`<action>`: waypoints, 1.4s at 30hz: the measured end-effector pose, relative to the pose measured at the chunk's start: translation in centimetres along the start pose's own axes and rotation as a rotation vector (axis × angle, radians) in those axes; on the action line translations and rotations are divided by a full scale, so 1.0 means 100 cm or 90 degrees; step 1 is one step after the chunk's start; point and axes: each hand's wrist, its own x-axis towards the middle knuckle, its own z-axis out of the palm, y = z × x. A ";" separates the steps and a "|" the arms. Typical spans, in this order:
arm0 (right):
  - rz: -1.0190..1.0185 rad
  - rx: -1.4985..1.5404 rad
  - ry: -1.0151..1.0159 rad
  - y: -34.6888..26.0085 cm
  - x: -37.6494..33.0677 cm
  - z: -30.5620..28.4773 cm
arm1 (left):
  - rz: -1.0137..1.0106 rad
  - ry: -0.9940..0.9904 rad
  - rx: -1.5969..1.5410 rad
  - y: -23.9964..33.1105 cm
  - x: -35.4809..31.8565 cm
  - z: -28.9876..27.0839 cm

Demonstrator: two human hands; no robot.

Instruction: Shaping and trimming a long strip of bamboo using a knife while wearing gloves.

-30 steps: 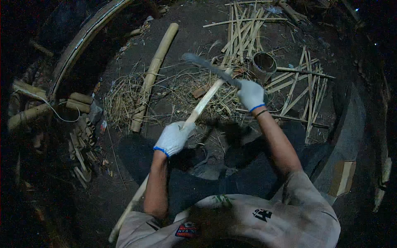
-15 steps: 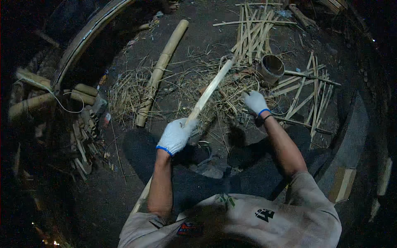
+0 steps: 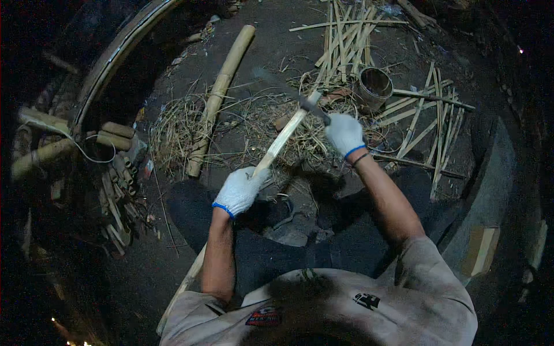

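The left hand [image 3: 238,191], knit-gloved, grips a long, pale bamboo strip [image 3: 284,137] slanting above the middle of the earthen floor [image 3: 274,34]. Beyond, the gloved right hand [image 3: 344,134] clasps a dark, flat knife [image 3: 315,109], now crossing the strip's far end, closer than before.

From where I stood, the left head camera looked steeply down past the wearer's shirt [image 3: 415,311] toward the left hand [image 3: 237,192] and right hand [image 3: 344,134], close by, its wide view reaching the ground [image 3: 274,43] beyond.
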 end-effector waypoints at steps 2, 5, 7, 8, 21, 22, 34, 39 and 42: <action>-0.005 0.020 0.008 0.007 -0.001 0.007 | 0.019 0.016 -0.019 -0.006 0.003 0.004; -0.130 0.020 0.040 -0.004 -0.018 0.020 | -0.003 -0.022 -0.044 -0.013 0.009 0.008; -0.128 -0.022 -0.042 -0.019 -0.020 0.007 | 0.013 0.014 -0.039 -0.004 0.005 0.008; -0.152 0.000 0.002 -0.011 -0.015 0.012 | 0.032 0.050 -0.037 0.000 0.002 0.006; 0.024 -0.012 0.013 0.019 0.006 0.014 | 0.035 0.050 -0.034 -0.011 0.013 0.010; 0.021 -0.008 0.013 0.013 0.003 0.019 | 0.035 0.048 -0.040 -0.015 0.012 0.009; -0.014 0.030 0.032 0.006 -0.003 0.019 | -0.009 0.023 -0.097 -0.010 0.005 0.006; -0.003 -0.051 0.065 0.034 0.011 0.012 | 0.014 0.043 -0.059 -0.005 0.003 0.007; -0.011 -0.007 0.084 0.032 0.004 0.029 | 0.026 0.036 -0.059 -0.012 0.011 0.010</action>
